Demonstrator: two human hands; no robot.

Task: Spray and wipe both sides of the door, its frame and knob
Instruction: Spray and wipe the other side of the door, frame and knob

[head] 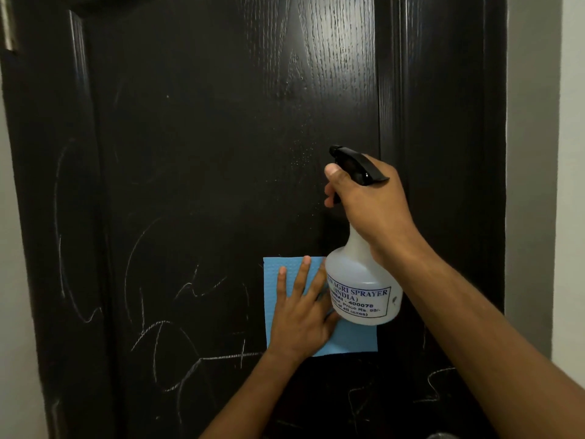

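Note:
A dark wood-grain door (205,137) fills the view, marked with white chalk scribbles low down and fine spray droplets near the middle right. My right hand (373,207) grips the neck of a translucent spray bottle (364,289) with a black trigger head, its nozzle aimed at the door. My left hand (300,315) lies flat with fingers spread, pressing a light blue cloth (354,339) against the door just below and left of the bottle. The knob cannot be made out for certain.
A pale wall (535,185) runs along the right of the dark door frame (456,153). Another strip of pale wall shows at the far left (12,280). A metal hinge (8,23) sits at the top left corner.

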